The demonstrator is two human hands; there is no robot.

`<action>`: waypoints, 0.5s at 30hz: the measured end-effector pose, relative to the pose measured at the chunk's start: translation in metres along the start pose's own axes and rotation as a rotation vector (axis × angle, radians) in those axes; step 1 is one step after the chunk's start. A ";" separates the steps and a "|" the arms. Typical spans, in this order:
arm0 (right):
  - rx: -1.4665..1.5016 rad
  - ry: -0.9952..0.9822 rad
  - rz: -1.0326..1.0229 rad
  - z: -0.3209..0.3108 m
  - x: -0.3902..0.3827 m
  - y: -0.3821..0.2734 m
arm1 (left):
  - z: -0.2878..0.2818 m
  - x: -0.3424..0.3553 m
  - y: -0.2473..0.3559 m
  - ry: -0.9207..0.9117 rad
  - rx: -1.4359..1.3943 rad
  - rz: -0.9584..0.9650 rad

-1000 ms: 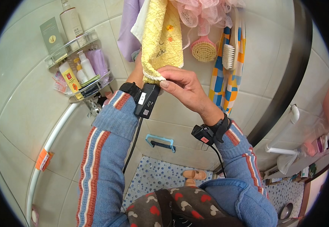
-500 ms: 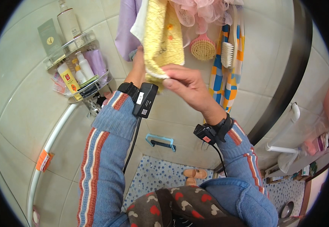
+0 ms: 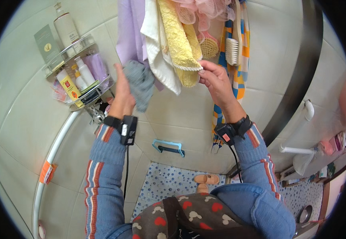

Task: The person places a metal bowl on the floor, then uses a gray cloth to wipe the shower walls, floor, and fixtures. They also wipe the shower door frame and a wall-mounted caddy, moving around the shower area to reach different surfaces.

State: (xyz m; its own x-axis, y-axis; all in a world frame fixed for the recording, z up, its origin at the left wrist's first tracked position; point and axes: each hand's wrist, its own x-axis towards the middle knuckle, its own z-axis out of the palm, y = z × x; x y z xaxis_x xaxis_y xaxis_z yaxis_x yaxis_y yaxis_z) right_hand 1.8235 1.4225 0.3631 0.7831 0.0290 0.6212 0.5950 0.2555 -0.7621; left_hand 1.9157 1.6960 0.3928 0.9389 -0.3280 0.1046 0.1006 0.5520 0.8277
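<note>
My left hand [image 3: 123, 95] holds a crumpled grey cloth [image 3: 139, 84]; the cloth covers some of its fingers. Between the fingertips of my right hand [image 3: 219, 84] is pinched the lower corner of a yellow towel [image 3: 177, 38], which hangs from above. Beside it, to the left, hang a white towel [image 3: 157, 55] and a purple cloth [image 3: 130, 34]. To the right of the yellow towel are a pink mesh bath sponge [image 3: 214, 8], a round pink bath brush [image 3: 209, 47] and a white-bristled brush [image 3: 231, 51]. What they hang from is out of view.
A corner rack [image 3: 71, 47] with several bottles is on the left wall, above a white grab bar [image 3: 52, 149]. A checkered towel [image 3: 240, 81] hangs at the right. Low on the wall is a blue handle-shaped holder [image 3: 167, 142]; tan slippers [image 3: 206, 179] are on the dotted floor.
My left hand has come out from behind the towels, down and left, with the grey cloth in view. My right hand has moved right, drawing the yellow towel's corner along and exposing the white towel.
</note>
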 end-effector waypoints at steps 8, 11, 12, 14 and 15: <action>-0.051 -0.072 -0.013 0.008 0.012 0.008 | -0.011 -0.058 -0.001 -0.253 0.939 0.340; -0.063 -0.132 -0.024 0.018 0.016 0.013 | 0.014 -0.079 -0.009 -0.318 1.286 0.372; -0.117 -0.152 -0.040 0.021 0.018 0.014 | 0.022 -0.080 -0.012 -0.306 1.379 0.350; -0.255 -0.177 -0.105 0.026 0.022 0.017 | 0.037 -0.075 -0.020 -0.228 1.450 0.399; -0.214 -0.142 -0.037 0.027 0.025 0.018 | 0.043 -0.071 -0.024 -0.191 1.379 0.453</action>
State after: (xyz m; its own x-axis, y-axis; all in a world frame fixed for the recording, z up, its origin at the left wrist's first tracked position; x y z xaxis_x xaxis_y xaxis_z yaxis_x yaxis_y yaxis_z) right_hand 1.8488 1.4541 0.3698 0.7360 0.1626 0.6571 0.6592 0.0487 -0.7504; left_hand 1.8323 1.6732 0.3886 0.7360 -0.4846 0.4727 -0.6759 -0.4866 0.5535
